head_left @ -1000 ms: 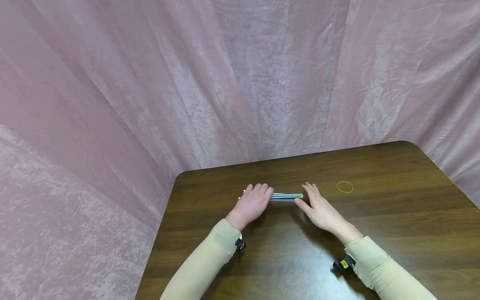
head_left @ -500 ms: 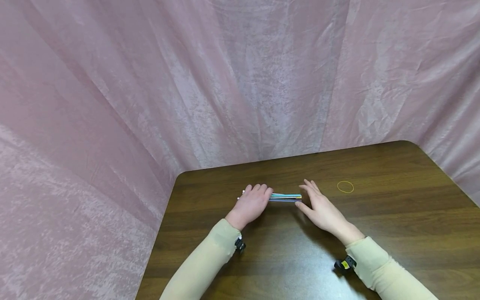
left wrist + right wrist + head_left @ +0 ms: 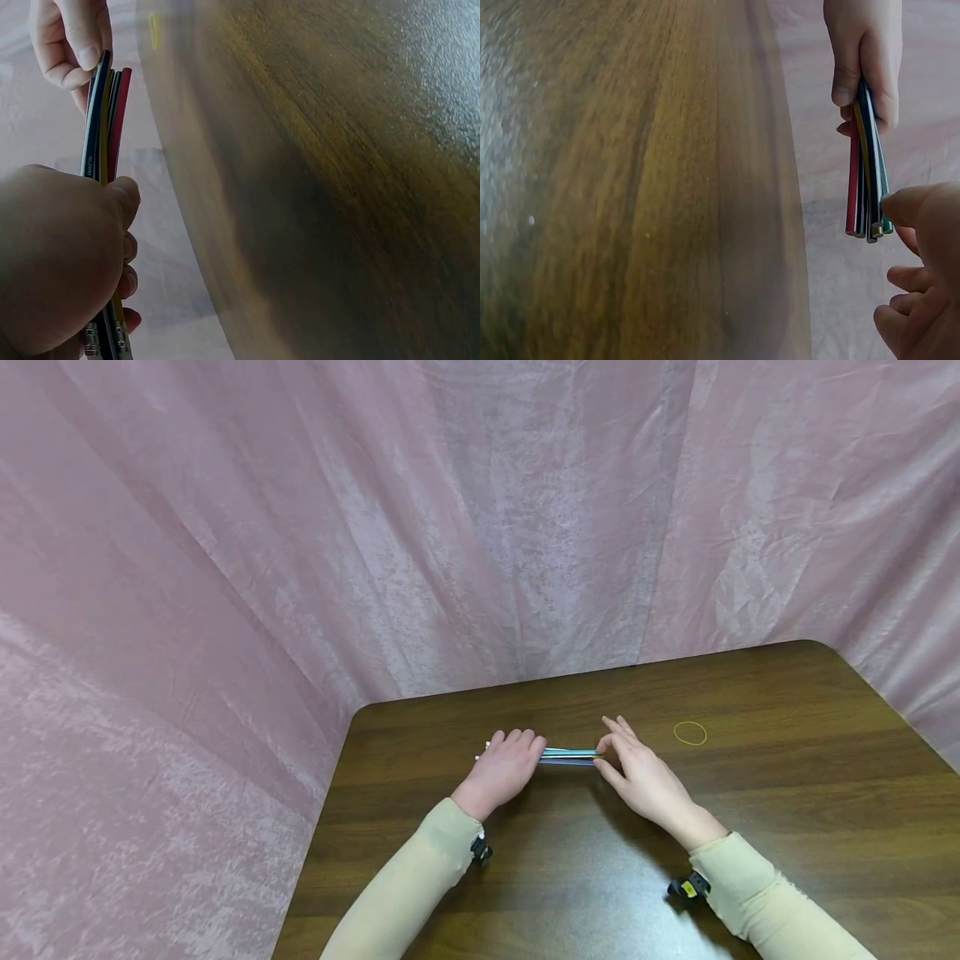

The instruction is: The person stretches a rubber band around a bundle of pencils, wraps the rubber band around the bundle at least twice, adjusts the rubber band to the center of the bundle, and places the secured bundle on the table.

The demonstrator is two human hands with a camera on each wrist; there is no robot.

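My left hand (image 3: 502, 774) wraps its fingers round a bundle of pencils (image 3: 567, 757), held sideways over the table. In the left wrist view, dark, yellow and red pencils (image 3: 105, 127) stick out past the thumb, and metal eraser ferrules (image 3: 120, 337) show at the other end. The ends facing my right hand (image 3: 648, 783) are flat and slightly uneven in the right wrist view. Thumb and index finger of that hand pinch at these ends, beside a green pencil (image 3: 886, 223); its other fingers stand off the bundle.
A yellow rubber band (image 3: 690, 733) lies on the brown wooden table (image 3: 787, 777), to the right of my right hand. Pink curtains (image 3: 570, 527) hang behind the table's far edge and along the left side.
My right hand has gone from straight fingers beside the pencil ends to a bent index finger and thumb closed in on them. The left hand keeps its grip, nearly still.
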